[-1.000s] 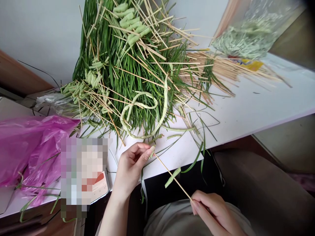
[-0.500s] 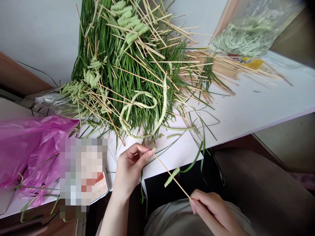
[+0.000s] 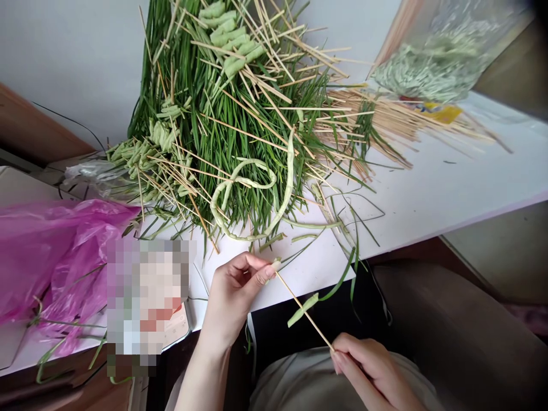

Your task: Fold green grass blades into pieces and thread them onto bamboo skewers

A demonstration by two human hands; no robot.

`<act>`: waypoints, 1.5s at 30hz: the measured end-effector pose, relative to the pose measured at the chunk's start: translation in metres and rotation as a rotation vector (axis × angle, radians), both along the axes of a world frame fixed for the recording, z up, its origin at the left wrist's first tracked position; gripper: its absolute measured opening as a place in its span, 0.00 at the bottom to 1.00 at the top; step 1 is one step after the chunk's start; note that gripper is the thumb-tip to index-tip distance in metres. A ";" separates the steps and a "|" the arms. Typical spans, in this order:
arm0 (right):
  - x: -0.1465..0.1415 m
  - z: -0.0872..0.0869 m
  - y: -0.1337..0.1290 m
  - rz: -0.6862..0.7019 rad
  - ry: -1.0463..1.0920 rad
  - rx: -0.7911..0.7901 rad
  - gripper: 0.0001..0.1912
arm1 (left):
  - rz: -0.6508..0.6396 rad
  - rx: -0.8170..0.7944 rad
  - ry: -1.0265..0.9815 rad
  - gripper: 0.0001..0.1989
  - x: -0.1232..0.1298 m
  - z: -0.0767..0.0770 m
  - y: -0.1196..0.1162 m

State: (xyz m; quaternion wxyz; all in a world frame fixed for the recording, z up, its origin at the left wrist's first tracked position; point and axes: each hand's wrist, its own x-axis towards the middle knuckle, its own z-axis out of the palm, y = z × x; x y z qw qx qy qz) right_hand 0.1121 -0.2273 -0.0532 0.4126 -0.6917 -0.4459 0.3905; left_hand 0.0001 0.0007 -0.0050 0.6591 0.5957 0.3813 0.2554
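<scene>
My right hand (image 3: 370, 371) pinches the lower end of a thin bamboo skewer (image 3: 305, 311) near the bottom of the view. My left hand (image 3: 233, 288) holds a pale green vegetable strip (image 3: 276, 265) between thumb and fingers at the skewer's upper tip. Lower on the skewer, a second pale green piece (image 3: 303, 310) is threaded on. Beyond my hands lies a large heap of long green leaves (image 3: 222, 137), crossed by many skewers and folded green strips. A long, looped pale strip (image 3: 246, 180) rests on the heap.
The white table edge (image 3: 428, 228) runs below the heap. A pink plastic bag (image 3: 55, 262) lies at the left, and a pixelated patch (image 3: 148, 299) covers part of the view. Loose skewers (image 3: 398, 123) and a clear bag of pale strips (image 3: 436, 63) sit at the upper right.
My left hand has moved slightly right and up along the skewer, with the strip at its tip. My right hand has barely moved.
</scene>
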 end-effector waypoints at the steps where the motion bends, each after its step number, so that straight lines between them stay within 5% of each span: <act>1: 0.000 0.001 0.000 -0.001 -0.013 0.006 0.23 | -0.003 -0.003 0.003 0.14 0.000 0.000 0.000; 10: -0.002 0.006 0.009 -0.005 -0.037 0.015 0.25 | 0.017 -0.008 -0.014 0.14 0.001 0.002 -0.002; 17: 0.014 0.008 0.038 -0.029 0.108 0.173 0.22 | -0.092 -0.075 -0.067 0.15 0.017 0.007 -0.016; 22: 0.031 0.022 0.053 -0.070 0.246 0.223 0.23 | -0.159 0.174 -0.014 0.14 0.026 0.025 0.004; 28: 0.065 0.031 0.054 -0.229 0.369 0.200 0.25 | -0.219 0.950 0.365 0.07 0.050 0.036 0.030; 31: 0.085 0.032 0.056 -0.241 0.376 0.232 0.24 | -0.356 1.157 0.516 0.09 0.066 0.035 0.030; 36: 0.110 0.034 0.058 -0.212 0.332 0.246 0.24 | -0.510 1.169 0.546 0.04 0.071 0.029 0.028; 45: 0.119 0.032 0.063 -0.049 0.292 0.166 0.27 | -0.450 1.071 0.584 0.05 0.066 0.025 0.024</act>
